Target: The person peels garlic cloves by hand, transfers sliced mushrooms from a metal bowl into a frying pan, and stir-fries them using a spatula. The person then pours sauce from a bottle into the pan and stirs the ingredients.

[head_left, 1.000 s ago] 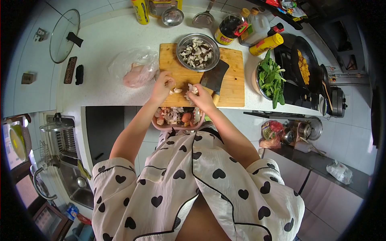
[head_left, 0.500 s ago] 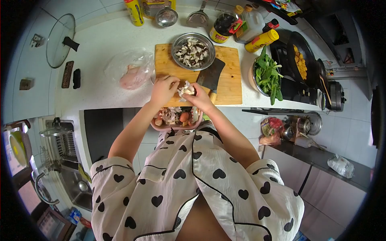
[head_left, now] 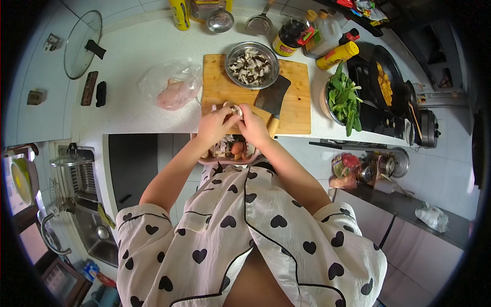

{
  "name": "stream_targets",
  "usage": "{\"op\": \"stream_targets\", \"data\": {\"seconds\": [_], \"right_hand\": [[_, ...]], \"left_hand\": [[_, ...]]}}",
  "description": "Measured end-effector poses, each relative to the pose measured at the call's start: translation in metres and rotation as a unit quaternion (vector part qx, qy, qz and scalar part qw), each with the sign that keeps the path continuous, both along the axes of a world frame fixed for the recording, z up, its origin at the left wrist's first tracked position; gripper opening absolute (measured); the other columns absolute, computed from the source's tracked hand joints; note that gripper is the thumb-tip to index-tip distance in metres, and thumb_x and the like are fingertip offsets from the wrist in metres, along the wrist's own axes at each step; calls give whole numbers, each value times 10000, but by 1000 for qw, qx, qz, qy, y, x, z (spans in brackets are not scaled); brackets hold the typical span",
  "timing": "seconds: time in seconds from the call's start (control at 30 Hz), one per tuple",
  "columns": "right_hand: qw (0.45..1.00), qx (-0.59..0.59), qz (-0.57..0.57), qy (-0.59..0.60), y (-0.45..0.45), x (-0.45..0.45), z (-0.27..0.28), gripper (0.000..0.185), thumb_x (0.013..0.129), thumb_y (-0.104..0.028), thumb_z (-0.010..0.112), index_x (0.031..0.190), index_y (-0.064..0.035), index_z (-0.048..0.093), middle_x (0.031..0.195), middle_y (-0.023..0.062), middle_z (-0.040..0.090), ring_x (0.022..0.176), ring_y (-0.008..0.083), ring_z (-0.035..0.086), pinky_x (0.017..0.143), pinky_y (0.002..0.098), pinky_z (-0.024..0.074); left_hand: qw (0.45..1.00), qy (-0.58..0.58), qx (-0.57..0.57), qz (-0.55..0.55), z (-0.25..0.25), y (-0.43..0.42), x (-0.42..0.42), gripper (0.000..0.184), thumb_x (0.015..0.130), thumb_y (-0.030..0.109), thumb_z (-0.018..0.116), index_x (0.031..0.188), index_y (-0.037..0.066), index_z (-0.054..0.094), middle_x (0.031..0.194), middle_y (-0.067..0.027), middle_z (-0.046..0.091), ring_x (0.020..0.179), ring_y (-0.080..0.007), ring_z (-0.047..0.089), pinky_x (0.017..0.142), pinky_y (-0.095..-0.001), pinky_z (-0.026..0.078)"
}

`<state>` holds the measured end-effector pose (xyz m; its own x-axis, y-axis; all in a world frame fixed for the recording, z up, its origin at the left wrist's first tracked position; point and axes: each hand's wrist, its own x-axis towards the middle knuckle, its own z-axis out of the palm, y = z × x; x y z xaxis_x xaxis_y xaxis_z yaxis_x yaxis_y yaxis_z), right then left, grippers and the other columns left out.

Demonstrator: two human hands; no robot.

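Observation:
My left hand [head_left: 217, 124] and my right hand [head_left: 252, 126] meet over the front edge of the wooden cutting board [head_left: 296, 102]. Both have their fingers closed around a whitish garlic bulb [head_left: 235, 109], mostly covered by the fingers. To the right of my right hand lies a cleaver [head_left: 274, 95], its handle toward me. A steel bowl of chopped mushrooms [head_left: 251, 67] sits at the back of the board. Just below my hands, a pink bin [head_left: 225, 161] holds food scraps and eggshell-like pieces.
A plastic bag with raw meat [head_left: 172, 94] lies left of the board. To the right stand a bowl of leafy greens [head_left: 343, 97] and a wok with yellow food [head_left: 383, 84] on the stove. Bottles, including a dark sauce bottle [head_left: 289, 38], line the back.
My left hand has moved right and now closes on the garlic bulb with my right hand. Before, it was beside the bulb. The whole view has shifted slightly.

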<state>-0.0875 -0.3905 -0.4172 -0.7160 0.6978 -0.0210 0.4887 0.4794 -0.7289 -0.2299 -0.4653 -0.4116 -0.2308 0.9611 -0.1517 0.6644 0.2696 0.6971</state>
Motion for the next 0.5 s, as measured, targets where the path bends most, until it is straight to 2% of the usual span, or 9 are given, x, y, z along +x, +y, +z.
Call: {"op": "stream_targets", "data": {"seconds": [0.1, 0.3, 0.4, 0.5], "right_hand": [[1000, -7, -3, 7, -2, 0, -1, 337, 871, -145, 518, 1148, -41, 357, 893, 265, 589, 832, 436, 571, 686, 493, 442], [1000, -12, -11, 11, -7, -5, 1, 387, 863, -129, 545, 1178, -37, 339, 949, 272, 581, 895, 438, 562, 717, 477, 452], [998, 54, -23, 7, -9, -5, -2, 338, 866, -112, 523, 1136, -3, 351, 915, 282, 581, 869, 441, 567, 730, 479, 448], [998, 17, -40, 38, -10, -8, -9, 351, 877, -129, 507, 1154, -10, 325, 936, 301, 570, 889, 452, 556, 747, 478, 443]], "left_hand": [[998, -31, 50, 20, -1, 2, 5, 349, 887, 403, 502, 1045, 99, 571, 885, -169, 641, 824, -375, 606, 682, -442, 461], [992, -95, 26, 82, -25, 6, 3, 386, 915, 387, 460, 1067, 45, 554, 911, -205, 629, 869, -391, 595, 734, -408, 463], [986, -148, -35, 69, -16, 7, 0, 409, 917, 395, 457, 1066, 26, 551, 933, -220, 619, 899, -379, 592, 768, -378, 457], [981, -182, -34, 59, -18, 7, 2, 400, 902, 384, 487, 1046, 19, 559, 948, -220, 616, 913, -353, 596, 782, -365, 449]]}}
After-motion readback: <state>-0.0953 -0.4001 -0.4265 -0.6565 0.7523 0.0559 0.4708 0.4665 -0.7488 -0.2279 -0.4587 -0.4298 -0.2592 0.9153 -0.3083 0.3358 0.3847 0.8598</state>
